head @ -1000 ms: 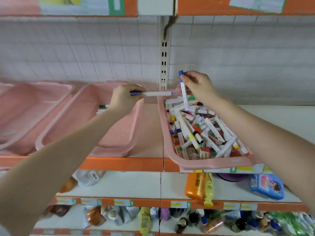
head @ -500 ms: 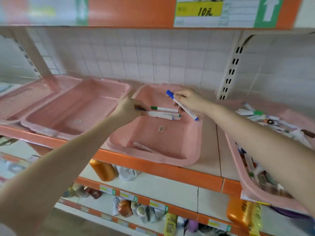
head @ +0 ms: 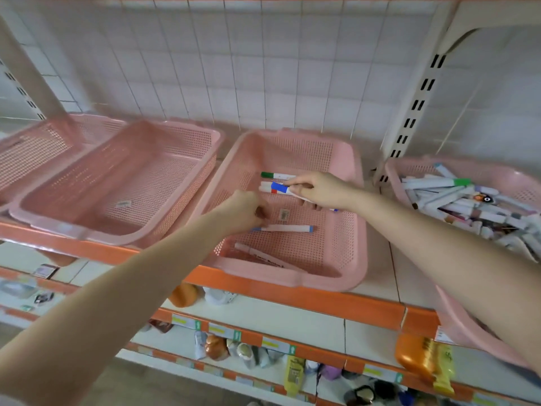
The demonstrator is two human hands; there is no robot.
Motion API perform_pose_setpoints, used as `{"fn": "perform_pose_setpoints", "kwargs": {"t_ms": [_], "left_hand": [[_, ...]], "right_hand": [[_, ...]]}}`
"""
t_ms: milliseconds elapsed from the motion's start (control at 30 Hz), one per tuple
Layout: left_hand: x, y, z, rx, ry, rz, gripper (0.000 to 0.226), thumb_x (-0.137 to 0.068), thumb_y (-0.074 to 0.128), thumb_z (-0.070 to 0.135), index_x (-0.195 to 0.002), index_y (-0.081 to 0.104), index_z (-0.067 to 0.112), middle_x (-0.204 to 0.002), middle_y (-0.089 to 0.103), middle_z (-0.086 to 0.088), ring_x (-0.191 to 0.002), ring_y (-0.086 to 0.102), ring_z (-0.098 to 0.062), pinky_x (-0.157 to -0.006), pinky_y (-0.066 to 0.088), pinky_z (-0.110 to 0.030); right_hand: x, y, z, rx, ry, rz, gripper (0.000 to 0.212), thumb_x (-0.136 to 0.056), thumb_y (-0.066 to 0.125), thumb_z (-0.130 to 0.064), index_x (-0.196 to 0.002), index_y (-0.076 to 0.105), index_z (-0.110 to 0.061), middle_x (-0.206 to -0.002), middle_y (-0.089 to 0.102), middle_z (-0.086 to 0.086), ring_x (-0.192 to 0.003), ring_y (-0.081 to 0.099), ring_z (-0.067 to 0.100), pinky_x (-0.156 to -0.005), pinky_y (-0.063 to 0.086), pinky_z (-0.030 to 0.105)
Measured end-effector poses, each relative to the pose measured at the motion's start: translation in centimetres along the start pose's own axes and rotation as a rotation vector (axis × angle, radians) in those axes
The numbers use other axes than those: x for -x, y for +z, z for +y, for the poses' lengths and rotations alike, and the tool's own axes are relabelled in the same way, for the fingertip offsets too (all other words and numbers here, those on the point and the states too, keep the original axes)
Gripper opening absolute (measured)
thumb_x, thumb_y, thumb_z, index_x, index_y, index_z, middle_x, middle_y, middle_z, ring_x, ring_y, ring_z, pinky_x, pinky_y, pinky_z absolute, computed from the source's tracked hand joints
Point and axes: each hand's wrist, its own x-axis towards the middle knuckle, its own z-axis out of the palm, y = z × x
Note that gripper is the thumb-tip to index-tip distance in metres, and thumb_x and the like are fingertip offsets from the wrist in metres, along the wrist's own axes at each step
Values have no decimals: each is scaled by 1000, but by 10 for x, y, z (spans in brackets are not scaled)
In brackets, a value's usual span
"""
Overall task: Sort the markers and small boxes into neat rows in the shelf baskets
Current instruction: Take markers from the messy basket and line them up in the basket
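The middle pink basket (head: 348, 159) holds a few markers: a green-capped one (head: 273, 174) at the back, a white and red one (head: 265, 187) beside it, and one (head: 263, 257) near the front wall. My right hand (head: 319, 190) pinches a blue-capped marker (head: 279, 188) low over those back markers. My left hand (head: 244, 210) is curled over the left end of a blue-tipped marker (head: 285, 228) that lies level near the basket floor. A pink basket (head: 393, 171) at the right is heaped with several mixed markers (head: 456, 194).
Two more pink baskets, one (head: 187, 133) with only a label inside and one (head: 17, 148) further left, sit on the orange-edged shelf (head: 307, 300). A slotted upright (head: 415, 104) stands between the middle and right baskets. Bottles and packets fill the lower shelves.
Both hands carried markers from the full right basket to the middle one. My left hand came nearer with its marker, now low in the basket. My right hand lowered its marker onto the back row.
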Motion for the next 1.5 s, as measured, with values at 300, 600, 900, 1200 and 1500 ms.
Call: {"fn": "perform_pose_setpoints", "kwargs": {"t_ms": [300, 600, 900, 1200, 1500], "left_hand": [[6, -12, 4, 290, -55, 288, 35, -84, 70, 17, -118, 64, 18, -105, 68, 0, -86, 56, -6, -59, 31, 8], [0, -19, -1, 170, -26, 385, 20, -85, 68, 16, -104, 73, 15, -89, 66, 1, -82, 56, -13, -69, 39, -16], [-59, -40, -9, -266, -111, 306, 16, -91, 59, 32, -96, 74, 32, -106, 65, 4, -97, 56, -26, -90, 37, -32], [-83, -31, -8, -349, -101, 204, 14, -90, 62, 32, -91, 74, 25, -79, 67, 8, -84, 53, -11, -103, 24, -25], [-79, -20, -10, -254, -51, 108, 19, -91, 59, 23, -106, 65, 13, -101, 63, -7, -89, 60, -27, -69, 47, -32]], "right_hand": [[4, -3, 0, 24, -47, -56, 32, -84, 66, -11, -115, 68, -20, -78, 62, -20, -63, 60, -4, -57, 44, 9], [-3, -1, 8, -54, -24, 74, 30, -86, 68, -23, -115, 63, -22, -93, 64, -12, -90, 60, 5, -84, 48, 24], [-13, 7, 18, 299, 154, 66, 35, -84, 68, -27, -113, 63, -8, -101, 67, 9, -82, 62, 20, -61, 47, 27], [2, 8, 7, 305, -20, -160, 35, -86, 67, -30, -119, 61, -22, -107, 62, -12, -90, 56, 2, -65, 39, 3], [3, 17, 5, 579, -59, -251, 21, -88, 61, -24, -108, 64, -16, -80, 52, -11, -76, 53, 11, -52, 35, 16]]}}
